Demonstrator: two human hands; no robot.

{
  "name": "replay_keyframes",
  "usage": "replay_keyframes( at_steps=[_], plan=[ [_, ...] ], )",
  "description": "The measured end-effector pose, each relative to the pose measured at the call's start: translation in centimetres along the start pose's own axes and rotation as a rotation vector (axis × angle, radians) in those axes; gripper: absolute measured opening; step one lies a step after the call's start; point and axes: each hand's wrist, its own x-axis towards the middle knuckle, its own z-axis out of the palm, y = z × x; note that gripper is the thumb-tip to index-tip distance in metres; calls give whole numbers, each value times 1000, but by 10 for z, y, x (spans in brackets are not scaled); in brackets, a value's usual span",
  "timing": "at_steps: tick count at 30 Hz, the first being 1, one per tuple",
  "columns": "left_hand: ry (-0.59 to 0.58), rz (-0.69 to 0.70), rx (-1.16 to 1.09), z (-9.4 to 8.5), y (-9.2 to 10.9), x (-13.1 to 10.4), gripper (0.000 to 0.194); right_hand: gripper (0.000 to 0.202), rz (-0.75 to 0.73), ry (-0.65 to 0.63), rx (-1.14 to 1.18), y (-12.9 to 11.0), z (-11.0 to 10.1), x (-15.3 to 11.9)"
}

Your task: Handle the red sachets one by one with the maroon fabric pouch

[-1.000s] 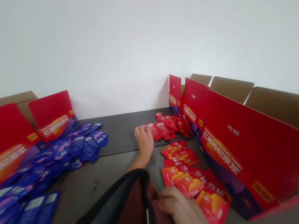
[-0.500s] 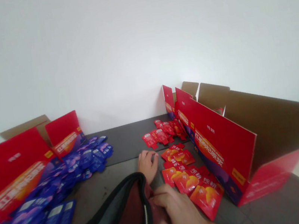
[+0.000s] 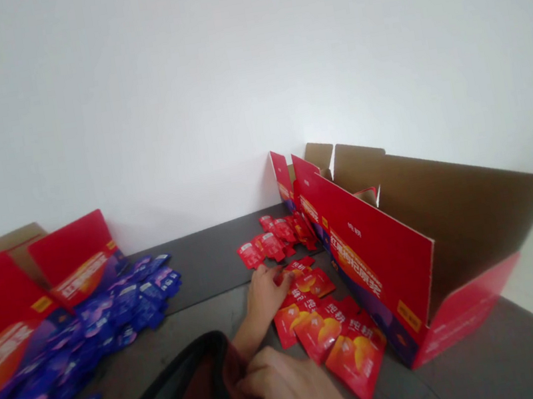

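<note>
My right hand [image 3: 296, 387] is closed on the edge of a dark red fabric bag [image 3: 247, 381] with black trim. The bag's mouth gapes toward the lower left, and its lower part runs out of view. Beyond the bag, my left hand [image 3: 264, 294] reaches to the far end of a row of red sachets [image 3: 356, 354] printed with orange fruit. Its thumb and forefinger are a little apart at the sachets, and no object shows between them. Several smaller red packets [image 3: 271, 246] lie just past its fingertips.
A long open red carton [image 3: 370, 250] with brown inside walls stands along the right. At left, a heap of blue sachets [image 3: 108, 319] spills beside another red carton [image 3: 77, 253]. Everything rests on a dark grey surface [image 3: 205, 324] against a white wall [image 3: 181, 105].
My left hand has moved forward from beside the red sachets onto their far end. The bag and my right hand have shifted left and lower in view. The camera has turned slightly right.
</note>
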Motion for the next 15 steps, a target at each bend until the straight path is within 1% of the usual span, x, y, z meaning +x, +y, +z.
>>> replay_keyframes(
  at_steps=[4,6,8,11,15],
  plan=[
    [-37,-7,4,-1,-2,0,44,31,-24,-12,64,-5,2,0],
    [-48,-16,-13,-1,-3,1,45,29,-19,4,100,-3,0,1],
    [-50,-40,-36,0,-4,3,44,28,-45,-7,127,1,-3,2],
    [-31,-83,-110,2,-8,5,41,30,-95,-54,148,3,-6,3],
    [-9,-75,-320,1,-12,7,26,29,-2,-29,107,0,-5,2]
  ],
)
